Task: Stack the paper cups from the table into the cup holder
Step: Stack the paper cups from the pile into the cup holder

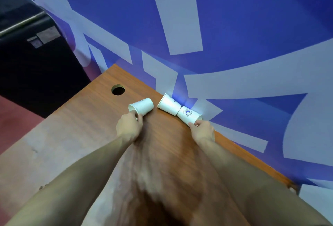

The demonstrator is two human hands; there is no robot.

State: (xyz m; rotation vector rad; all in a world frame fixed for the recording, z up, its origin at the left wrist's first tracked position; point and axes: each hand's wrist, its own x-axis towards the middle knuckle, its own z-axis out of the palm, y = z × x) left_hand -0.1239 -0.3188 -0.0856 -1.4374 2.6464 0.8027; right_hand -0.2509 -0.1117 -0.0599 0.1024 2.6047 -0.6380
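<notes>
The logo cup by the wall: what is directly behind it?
Behind the logo cup, held by the right hand, lies another paper cup, bases meeting. Whether they actually touch is hidden.

Looks like an office or some kind of event space to me. The wooden desk (100, 126) has that wood-grain laminate top and a round cable hole (118, 89) cut near its far left corner, which is pretty standard office furniture. Right behind it, along the far and right edge, there's a big printed backdrop (234, 27) in blue with huge pale letter-like shapes, the sort of branded banner wall you'd see at a company booth or lobby. Off to the left is a dark cabinet or machine (36, 63) with a metal bar and a small label on it, can't tell exactly what it is. The floor (16, 123) there is reddish.
</notes>
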